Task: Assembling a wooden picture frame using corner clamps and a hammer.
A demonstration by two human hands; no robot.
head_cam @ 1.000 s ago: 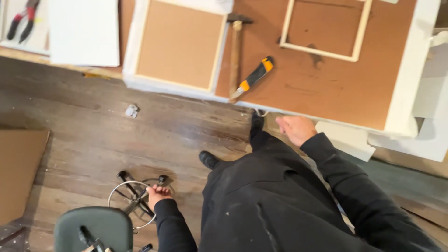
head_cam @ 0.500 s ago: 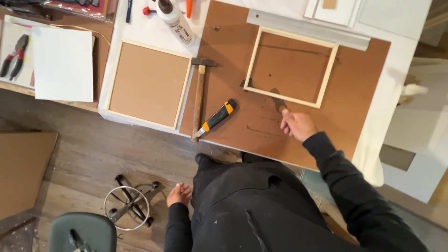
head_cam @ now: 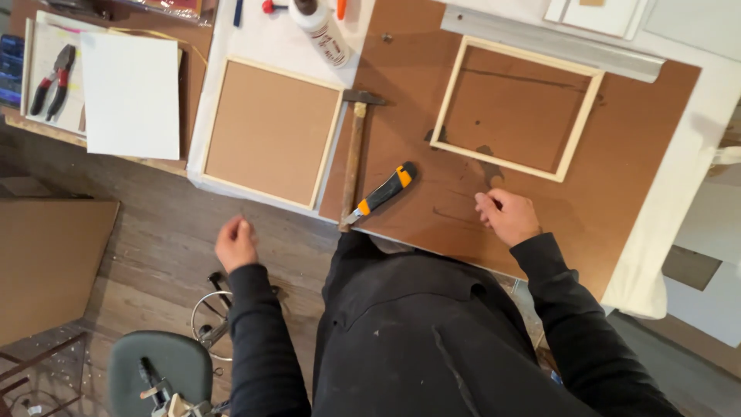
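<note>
right hand (head_cam: pixel 508 217): resting on the brown board (head_cam: pixel 633 154) covering the counter; fingers curling in, possibly pinching something small, too small to tell
left hand (head_cam: pixel 235 242): hanging over the floor, off the counter edge; fingers loosely curling, holding nothing
utility knife (head_cam: pixel 383 192): lying between the hands, just beside the hammer (head_cam: pixel 353 154)
wooden frame (head_cam: pixel 515 108): lying just above the right hand

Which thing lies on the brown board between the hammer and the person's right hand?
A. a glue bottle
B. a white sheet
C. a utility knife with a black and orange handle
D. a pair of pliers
C: the utility knife lies at an angle on the brown board, just right of the hammer and left of the right hand.
</note>
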